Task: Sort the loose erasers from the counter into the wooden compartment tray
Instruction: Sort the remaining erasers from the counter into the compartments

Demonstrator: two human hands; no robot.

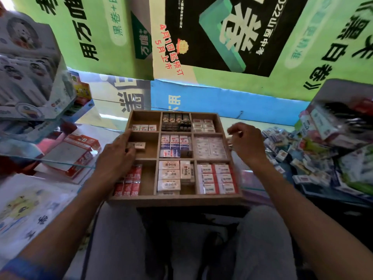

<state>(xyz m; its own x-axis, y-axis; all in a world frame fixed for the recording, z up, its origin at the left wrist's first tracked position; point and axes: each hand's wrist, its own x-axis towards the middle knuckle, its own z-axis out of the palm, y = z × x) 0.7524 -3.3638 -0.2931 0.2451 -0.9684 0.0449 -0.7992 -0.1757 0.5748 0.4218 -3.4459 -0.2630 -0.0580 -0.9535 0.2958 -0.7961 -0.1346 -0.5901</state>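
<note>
Wooden tray [175, 200] before us: our left grip [117, 156] pinches a pale eraser [139, 145] in its middle-left compartment; our right grip [247, 144] hovers loosely curled, empty

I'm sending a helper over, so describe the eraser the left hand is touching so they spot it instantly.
Find the square wooden nine-compartment tray. In its left column, middle compartment, lies one pale cream eraser at the left hand. It lies alone; the other compartments hold several.

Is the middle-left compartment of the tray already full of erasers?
No. The middle-left compartment of the wooden tray holds a single eraser at the left hand; the rest is bare wood.
</note>
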